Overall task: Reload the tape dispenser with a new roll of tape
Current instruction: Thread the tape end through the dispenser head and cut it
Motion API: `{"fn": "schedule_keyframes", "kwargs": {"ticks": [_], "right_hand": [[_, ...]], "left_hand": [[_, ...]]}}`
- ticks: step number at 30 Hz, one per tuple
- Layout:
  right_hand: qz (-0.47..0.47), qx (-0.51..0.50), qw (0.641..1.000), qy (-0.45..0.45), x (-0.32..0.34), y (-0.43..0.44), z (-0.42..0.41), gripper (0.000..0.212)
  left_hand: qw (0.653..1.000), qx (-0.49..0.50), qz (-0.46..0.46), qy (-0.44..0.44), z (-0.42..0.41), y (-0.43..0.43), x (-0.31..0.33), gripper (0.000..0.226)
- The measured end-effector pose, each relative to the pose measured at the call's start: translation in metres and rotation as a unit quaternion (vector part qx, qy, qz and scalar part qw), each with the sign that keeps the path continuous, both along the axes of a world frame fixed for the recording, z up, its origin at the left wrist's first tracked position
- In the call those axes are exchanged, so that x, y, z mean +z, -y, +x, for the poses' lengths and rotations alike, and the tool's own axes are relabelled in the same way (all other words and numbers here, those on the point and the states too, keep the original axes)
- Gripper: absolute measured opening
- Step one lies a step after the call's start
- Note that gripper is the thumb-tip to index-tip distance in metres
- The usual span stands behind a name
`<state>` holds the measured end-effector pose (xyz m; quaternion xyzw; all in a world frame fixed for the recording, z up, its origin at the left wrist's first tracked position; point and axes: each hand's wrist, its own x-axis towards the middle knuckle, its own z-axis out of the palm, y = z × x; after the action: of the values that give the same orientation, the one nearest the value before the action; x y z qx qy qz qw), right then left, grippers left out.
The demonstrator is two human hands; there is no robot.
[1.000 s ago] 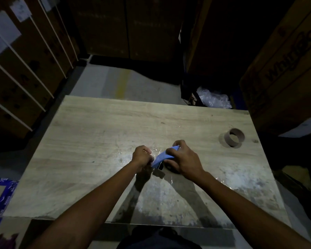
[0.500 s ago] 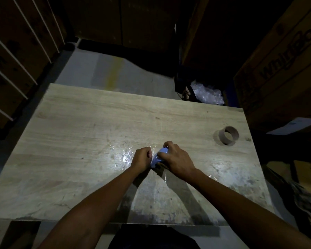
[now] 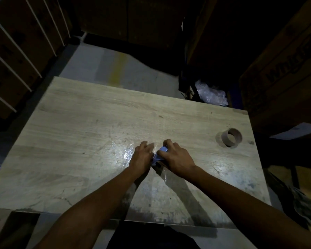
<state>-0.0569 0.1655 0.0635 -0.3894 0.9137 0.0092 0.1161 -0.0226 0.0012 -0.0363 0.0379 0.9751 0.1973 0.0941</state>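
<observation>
A blue tape dispenser (image 3: 159, 155) lies on the wooden table (image 3: 79, 141), mostly covered by my hands. My right hand (image 3: 176, 156) is closed over its top and right side. My left hand (image 3: 142, 155) presses against its left end, fingers slightly spread and blurred; what they hold is hidden. Shiny clear tape (image 3: 127, 153) glints on the table just left of my left hand. An empty brown cardboard tape core (image 3: 231, 137) stands on the table at the right, apart from both hands.
Large cardboard boxes (image 3: 285, 69) stand to the right of the table, strapped boxes (image 3: 16, 51) to the left. A crumpled clear plastic bag (image 3: 212, 95) lies on the floor beyond the table's far edge. A broom head (image 3: 303, 203) is at the lower right.
The dispenser and both hands have drawn closer together. My left hand's fingers have spread out from a fist. Less of the blue dispenser shows. The view has tilted down slightly.
</observation>
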Motion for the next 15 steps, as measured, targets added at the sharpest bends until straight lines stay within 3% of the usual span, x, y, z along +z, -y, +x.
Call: {"fn": "schedule_keyframes", "kwargs": {"ticks": [4, 12, 15], "right_hand": [[0.014, 0.02, 1.0, 0.002, 0.003, 0.005, -0.002, 0.037], [0.071, 0.067, 0.995, 0.0, 0.009, 0.025, -0.005, 0.044], [0.101, 0.078, 0.992, 0.009, 0.016, 0.043, -0.007, 0.036]], "left_hand": [[0.986, -0.158, -0.061, 0.004, 0.018, 0.013, -0.016, 0.057], [0.968, -0.214, -0.126, 0.037, 0.033, 0.028, -0.025, 0.075], [0.967, -0.214, -0.133, 0.039, 0.032, 0.022, -0.022, 0.077]]}}
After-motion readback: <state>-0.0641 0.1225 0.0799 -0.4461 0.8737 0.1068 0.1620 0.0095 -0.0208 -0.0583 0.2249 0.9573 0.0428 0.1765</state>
